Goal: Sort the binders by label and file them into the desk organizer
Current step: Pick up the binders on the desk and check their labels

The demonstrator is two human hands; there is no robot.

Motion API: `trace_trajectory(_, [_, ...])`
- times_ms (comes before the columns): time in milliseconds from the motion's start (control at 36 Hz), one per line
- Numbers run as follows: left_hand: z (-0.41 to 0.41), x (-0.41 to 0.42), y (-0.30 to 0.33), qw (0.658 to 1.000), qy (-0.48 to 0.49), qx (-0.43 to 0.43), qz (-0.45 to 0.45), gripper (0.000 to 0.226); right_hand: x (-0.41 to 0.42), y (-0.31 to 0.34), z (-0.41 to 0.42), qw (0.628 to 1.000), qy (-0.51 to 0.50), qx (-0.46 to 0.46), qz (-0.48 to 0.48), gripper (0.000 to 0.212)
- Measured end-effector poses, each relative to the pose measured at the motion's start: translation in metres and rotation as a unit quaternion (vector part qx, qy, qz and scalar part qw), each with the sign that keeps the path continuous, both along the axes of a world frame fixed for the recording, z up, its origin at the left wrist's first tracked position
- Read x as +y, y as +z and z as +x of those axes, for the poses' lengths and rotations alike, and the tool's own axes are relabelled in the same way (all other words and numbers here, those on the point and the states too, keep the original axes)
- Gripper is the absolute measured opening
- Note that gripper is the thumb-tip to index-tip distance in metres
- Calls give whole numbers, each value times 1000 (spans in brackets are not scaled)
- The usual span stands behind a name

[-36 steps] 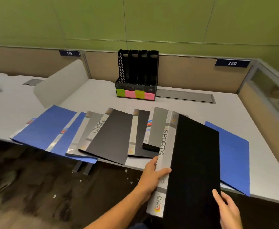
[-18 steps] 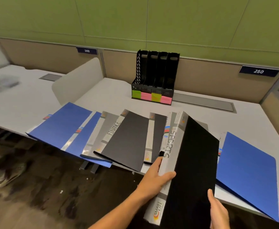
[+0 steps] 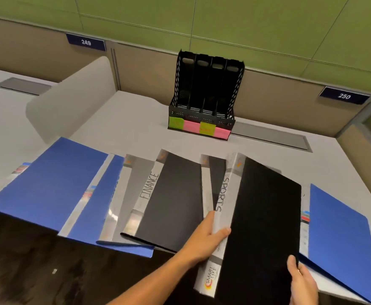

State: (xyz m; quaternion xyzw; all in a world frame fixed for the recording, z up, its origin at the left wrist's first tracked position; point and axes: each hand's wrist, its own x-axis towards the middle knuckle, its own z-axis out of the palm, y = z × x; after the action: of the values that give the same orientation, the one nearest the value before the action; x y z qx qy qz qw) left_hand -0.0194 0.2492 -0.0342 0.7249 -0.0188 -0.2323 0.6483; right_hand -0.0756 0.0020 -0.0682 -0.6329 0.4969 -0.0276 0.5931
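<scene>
A: What have the hands got?

B: The left hand (image 3: 204, 239) is wrapped round the grey spine of the SPORTS binder (image 3: 261, 227), thumb across the front, the other fingers hidden behind. The right hand (image 3: 302, 282) grips its near right corner, thumb on the black cover; the wrist is cut off by the bottom edge. The binder is tilted up over the desk's near edge.

A: How many binders are there altogether?

B: Hard to count exactly, as they overlap. I make out the FINANCE binder (image 3: 169, 201), black, beside the held one, and a second black one (image 3: 216, 172) mostly hidden between them. A grey binder (image 3: 134, 179) lies under the FINANCE one. Left of that, two blue binders (image 3: 48, 183), and one more blue binder (image 3: 338, 234) on the right, its near corner out of frame.

A: And the organizer?

B: The desk organizer (image 3: 205, 93) stands at the back of the desk (image 3: 125, 124), well apart from the binders: four slots, four sticky notes (image 3: 199, 128) along its base, green, pink, green, pink. Their writing is unreadable.
</scene>
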Motion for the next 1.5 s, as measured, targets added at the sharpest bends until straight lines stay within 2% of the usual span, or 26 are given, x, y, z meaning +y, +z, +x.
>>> trace_trajectory(222, [36,22,-24,999,-16,30,26,55,26,6,25,997,-20,24,-76,45])
trace_trajectory(389, [50,31,-31,998,-25,36,37,48,43,14,28,995,-27,50,-78,44])
trace_trajectory(528, [50,36,-36,998,-11,59,3,41,40,-2,27,997,-30,28,-69,40])
trace_trajectory(694, [48,47,-34,998,31,58,-7,39,34,-23,36,999,-20,11,-25,56])
trace_trajectory(806, [46,61,-29,997,66,44,10,34,39,-37,52,1000,12,10,-5,59])
trace_trajectory(861, [46,69,-28,995,90,45,17,29,46,-37,61,999,33,0,-3,49])
trace_trajectory(917, [46,78,-28,992,118,42,25,24,52,-37,71,998,61,-18,5,29])
trace_trajectory(972, [46,86,-28,987,150,34,40,25,57,-39,81,996,88,-30,5,35])
trace_trajectory(1056, [45,97,-28,978,193,23,72,23,71,-35,92,992,120,-39,19,56])
trace_trajectory(1194, [38,118,-27,956,254,-7,145,22,102,-32,103,976,198,-74,59,52])
trace_trajectory(1278, [36,134,-25,931,307,-33,194,16,122,-29,109,971,216,-89,58,55])
trace_trajectory(1333, [38,147,-27,910,339,-51,234,22,134,-29,113,969,221,-97,48,57])
trace_trajectory(1389, [41,164,-31,885,378,-49,269,28,144,-30,116,967,231,-102,47,54])
trace_trajectory(1444, [43,184,-36,862,410,-28,297,32,152,-30,118,964,241,-104,42,40])
trace_trajectory(1500, [46,203,-43,853,402,1,334,44,157,-33,120,962,248,-104,34,31])
